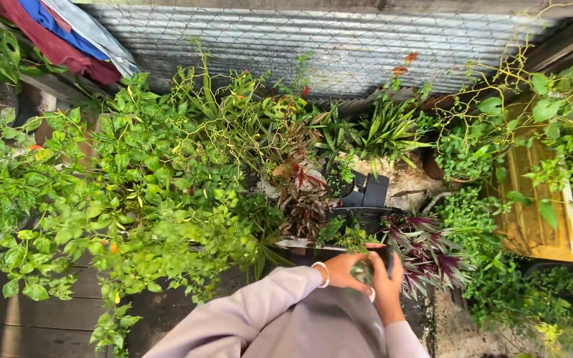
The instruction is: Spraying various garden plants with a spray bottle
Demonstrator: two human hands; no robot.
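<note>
Both your hands meet around a small dark object point(374, 265): your left hand point(345, 270) cups it from the side, your right hand point(387, 286) wraps it, fingers curled tight for steadiness. Just beyond your fingers sit purple-leaved plants point(426, 248).

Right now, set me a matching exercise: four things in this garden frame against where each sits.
Things:
1. hands
2. purple-leaved plant
3. folded cloths
4. wire mesh

Places:
A. top left corner
B. along the top, over corrugated metal
C. bottom centre, clasped round a small dark object
D. just right of the hands

Pairs: 1-C, 2-D, 3-A, 4-B
</note>
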